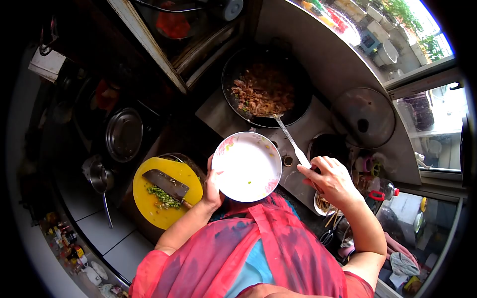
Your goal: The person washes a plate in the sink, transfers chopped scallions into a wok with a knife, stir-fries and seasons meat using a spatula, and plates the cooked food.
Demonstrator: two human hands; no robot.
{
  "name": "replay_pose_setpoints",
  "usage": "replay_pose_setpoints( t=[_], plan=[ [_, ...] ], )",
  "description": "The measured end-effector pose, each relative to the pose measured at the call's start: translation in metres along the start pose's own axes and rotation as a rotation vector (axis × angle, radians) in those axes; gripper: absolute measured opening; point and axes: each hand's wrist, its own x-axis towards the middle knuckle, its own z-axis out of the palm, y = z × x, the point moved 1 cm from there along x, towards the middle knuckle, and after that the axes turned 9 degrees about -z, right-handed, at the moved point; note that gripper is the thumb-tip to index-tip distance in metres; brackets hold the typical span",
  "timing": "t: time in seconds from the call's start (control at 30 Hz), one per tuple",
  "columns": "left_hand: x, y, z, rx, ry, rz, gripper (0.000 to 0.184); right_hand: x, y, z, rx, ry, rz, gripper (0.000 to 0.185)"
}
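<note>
My left hand (pixel 214 187) grips the rim of a white plate (pixel 248 166) with a pink floral edge, held in front of my body. One small green bit lies on the plate. In my right hand (pixel 329 180) is the handle of a metal spatula (pixel 290 136). The spatula's blade dips into the near side of a black wok (pixel 232 64), at the edge of a heap of sliced, browned food (pixel 261 94). To the left, a cleaver (pixel 166 184) lies on a round yellow cutting board (pixel 149 208), next to chopped green onion (pixel 161 197).
A glass lid (pixel 362 111) leans against the wall right of the wok. A steel lid (pixel 124 134) and a small saucepan (pixel 101 176) are on the left. A bowl with chopsticks (pixel 324 204) sits below my right hand. A red-handled bottle (pixel 380 193) stands by the window.
</note>
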Motion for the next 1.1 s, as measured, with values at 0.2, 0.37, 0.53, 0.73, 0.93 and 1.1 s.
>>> replay_pose_setpoints(
  t=[0.2,0.37,0.53,0.73,0.93,1.1],
  plan=[
    [0.0004,0.0028,0.0020,-0.006,-0.013,-0.006,0.053,-0.0016,0.0003,0.0014,-0.010,-0.049,-0.001,0.036],
    [-0.0002,0.0009,0.0005,-0.009,0.000,-0.003,0.053,-0.0039,0.0004,0.0052,-0.014,-0.058,-0.013,0.037],
    [-0.0026,0.0036,0.0049,0.006,0.020,0.003,0.053,-0.0052,0.0002,0.0077,0.009,-0.042,-0.007,0.036],
    [-0.0004,-0.0007,-0.0022,-0.009,0.003,0.001,0.054,-0.0027,-0.0001,0.0053,0.008,-0.059,-0.010,0.035],
    [0.0003,-0.0021,-0.0044,-0.013,0.012,-0.006,0.054,-0.0037,0.0000,0.0063,-0.002,-0.082,-0.009,0.038],
    [-0.0007,-0.0010,-0.0032,0.002,0.015,0.004,0.054,-0.0042,0.0003,0.0070,-0.014,-0.108,-0.014,0.048]
  ],
)
